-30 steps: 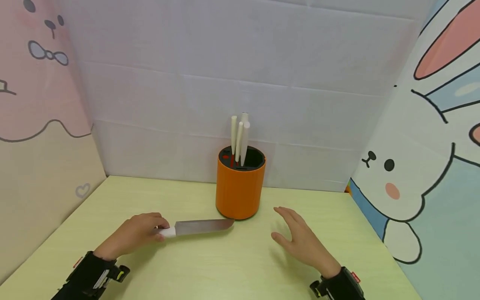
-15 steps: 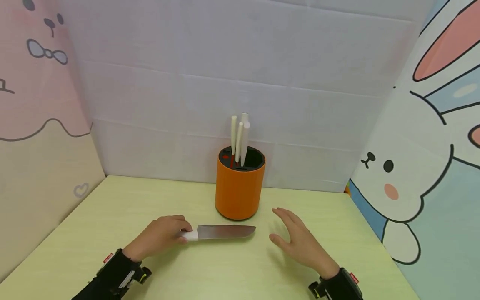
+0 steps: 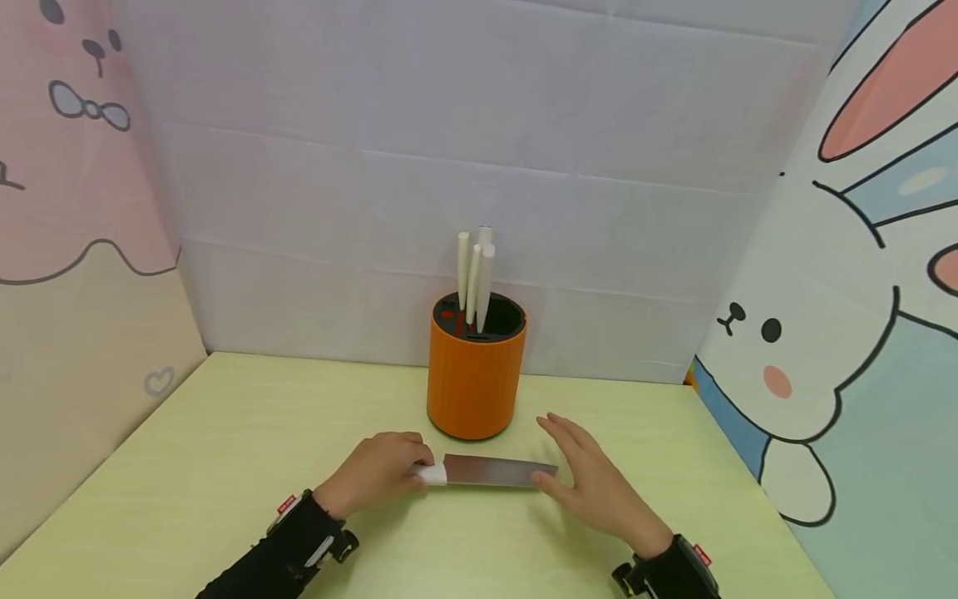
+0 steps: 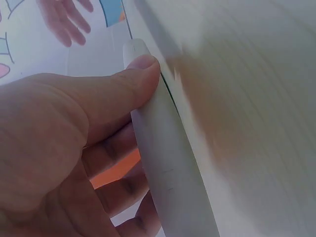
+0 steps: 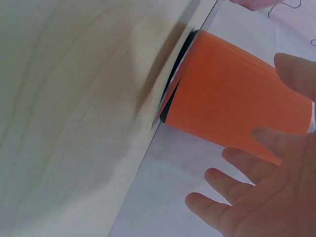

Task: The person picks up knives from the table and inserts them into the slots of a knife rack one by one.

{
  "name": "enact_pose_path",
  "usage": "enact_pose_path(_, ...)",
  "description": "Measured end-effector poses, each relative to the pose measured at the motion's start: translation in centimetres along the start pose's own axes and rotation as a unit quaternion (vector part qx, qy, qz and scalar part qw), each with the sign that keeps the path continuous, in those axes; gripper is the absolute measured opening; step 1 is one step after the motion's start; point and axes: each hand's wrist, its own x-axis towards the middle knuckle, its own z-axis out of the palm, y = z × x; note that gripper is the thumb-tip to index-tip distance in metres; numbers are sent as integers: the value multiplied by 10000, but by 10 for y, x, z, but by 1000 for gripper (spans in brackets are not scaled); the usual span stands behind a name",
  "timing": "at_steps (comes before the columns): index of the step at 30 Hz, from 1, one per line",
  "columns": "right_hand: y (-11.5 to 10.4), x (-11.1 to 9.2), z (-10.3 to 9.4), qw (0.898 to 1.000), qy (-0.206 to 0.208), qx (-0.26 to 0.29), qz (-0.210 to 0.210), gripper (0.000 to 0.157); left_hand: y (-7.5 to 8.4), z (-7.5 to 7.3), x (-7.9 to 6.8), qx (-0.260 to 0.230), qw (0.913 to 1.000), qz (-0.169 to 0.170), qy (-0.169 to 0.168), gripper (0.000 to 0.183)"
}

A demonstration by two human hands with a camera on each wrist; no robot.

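Note:
My left hand (image 3: pixel 382 474) grips a broad-bladed kitchen knife (image 3: pixel 494 472) by its white handle (image 4: pixel 165 148), thumb pressed along one side in the left wrist view. The blade points right, held low over the table. At its tip is my right hand (image 3: pixel 595 487), fingers spread and relaxed, holding nothing; its thumb overlaps the blade's end in the head view. Behind the blade stands an orange round knife block (image 3: pixel 475 383) with a black slotted top. Several white-handled knives (image 3: pixel 473 283) stick up from it.
The pale wooden table (image 3: pixel 247 433) meets a white cloth backdrop (image 3: pixel 337 208) just behind the knife block. Cartoon-printed panels stand at the left (image 3: pixel 90 316) and right (image 3: pixel 823 399). Each wrist wears a black strap with a small camera.
My left hand has carried the knife rightward, from left of the knife block to in front of it, its tip now at my right hand. The right hand has barely moved.

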Motion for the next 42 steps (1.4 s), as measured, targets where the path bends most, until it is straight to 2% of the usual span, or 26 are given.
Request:
enact_pose_path(10, 0, -2, 2, 9998, 16, -148, -139, 73, 25, 17, 32, -61, 9999, 57, -90, 20)
enact_pose_path(18, -3, -1, 2, 9995, 63, -108, -283, 73, 42, 27, 48, -43, 9999, 78, -60, 19)
enact_pose_path(31, -1, -2, 5, 9994, 15, -205, -274, 73, 59, 31, 56, -3, 9998, 31, -195, 19)
enact_pose_path(42, 2, -2, 7, 9992, 25, -231, -327, 73, 60, 34, 56, 1, 9997, 5, -253, 20)
